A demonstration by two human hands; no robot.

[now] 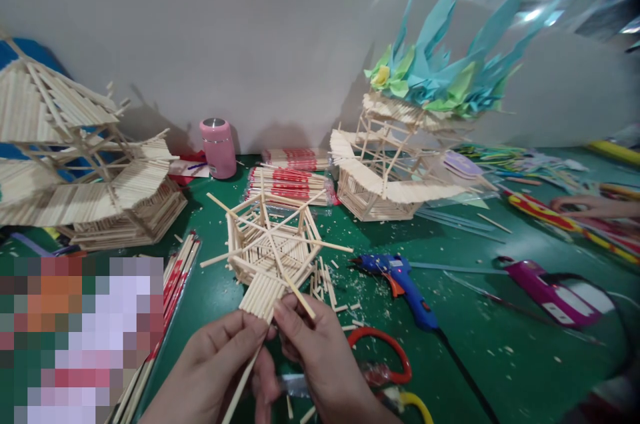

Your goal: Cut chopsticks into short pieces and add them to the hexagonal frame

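Observation:
My left hand (233,347) is closed in a pinch on a thin wooden stick (243,384), which slants down towards me. At the near side of a small wooden stick frame (273,244), my right hand (315,344) is closed too, its thumb and fingers by the stick's upper end. A short row of sticks (261,294) lies side by side along the frame's near edge, touching my fingertips. The frame is many-sided, with long sticks crossing over its top. Red-handled scissors (384,331) lie partly hidden beneath my right hand.
A blue glue gun (395,271) lies right of the frame, its cord running towards me. Larger stick models stand at left (85,164) and right (390,184). Stick bundles (290,185) and a pink flask (219,151) stand behind. Another person's hand (580,205) is at far right.

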